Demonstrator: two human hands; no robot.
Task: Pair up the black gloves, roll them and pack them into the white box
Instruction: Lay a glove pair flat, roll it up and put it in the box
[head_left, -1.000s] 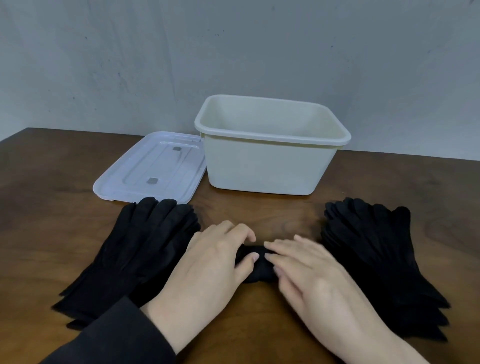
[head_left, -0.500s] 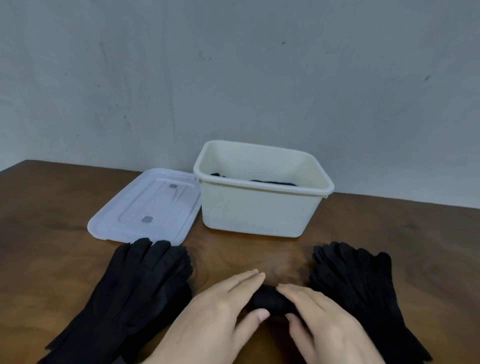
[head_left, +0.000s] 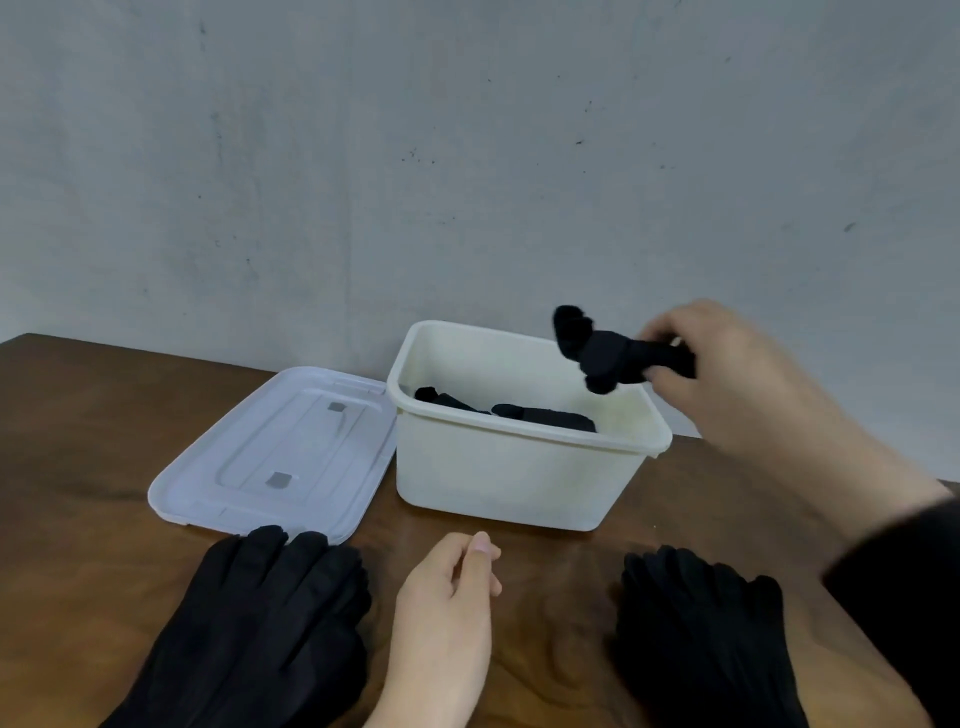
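My right hand (head_left: 727, 374) grips a rolled pair of black gloves (head_left: 608, 351) above the right rim of the white box (head_left: 514, 473). Rolled black gloves (head_left: 540, 415) lie inside the box on its floor. My left hand (head_left: 447, 608) rests on the table in front of the box, fingers loosely curled, holding nothing. A stack of flat black gloves (head_left: 260, 634) lies to its left and another stack of black gloves (head_left: 701, 639) to its right.
The box's translucent white lid (head_left: 280, 447) lies flat on the wooden table (head_left: 78, 467) left of the box, its near edge touching the left glove stack. A grey wall stands close behind the box.
Both hands were rolling a glove pair on the table between the stacks. Now my right hand has lifted the roll up over the box, and my left hand has let go and stayed low.
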